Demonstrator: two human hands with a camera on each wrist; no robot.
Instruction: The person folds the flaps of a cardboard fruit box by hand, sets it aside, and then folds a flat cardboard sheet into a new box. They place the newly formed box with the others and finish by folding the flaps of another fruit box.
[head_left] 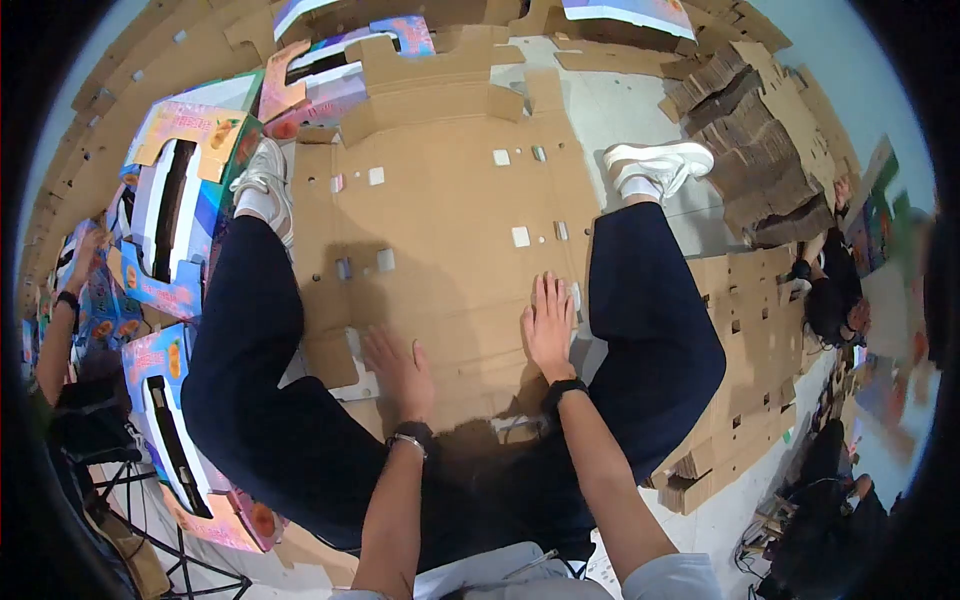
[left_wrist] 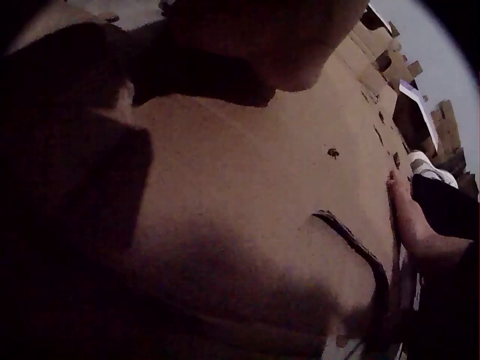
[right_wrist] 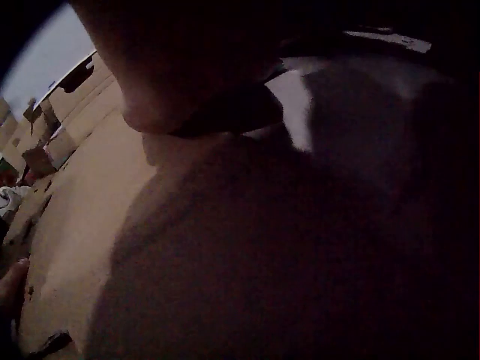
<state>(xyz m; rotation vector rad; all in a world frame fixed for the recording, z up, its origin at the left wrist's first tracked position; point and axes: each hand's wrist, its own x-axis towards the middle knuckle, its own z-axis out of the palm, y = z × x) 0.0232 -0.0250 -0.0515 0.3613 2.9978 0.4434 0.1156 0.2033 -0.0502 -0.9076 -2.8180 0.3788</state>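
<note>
A large brown cardboard sheet (head_left: 450, 220) with small square holes lies flat between the person's legs in the head view. The left hand (head_left: 400, 372) is over its near left part, fingers extended and slightly blurred; whether it touches the board cannot be told. On the near right part the right hand (head_left: 549, 328) lies flat with straight fingers, close to the board's right edge. Neither hand holds anything. In the left wrist view the cardboard (left_wrist: 247, 180) fills the middle, with the right hand (left_wrist: 416, 225) at the right. The right wrist view is mostly dark, with cardboard (right_wrist: 82, 225) at the left.
Printed boxes (head_left: 160, 230) stand at the left. Stacked folded cardboard (head_left: 750, 150) is at the upper right, and more flat cardboard (head_left: 745, 350) lies right of the right leg. White shoes (head_left: 660, 165) flank the sheet. Other people's arms (head_left: 60, 340) show at the left edge.
</note>
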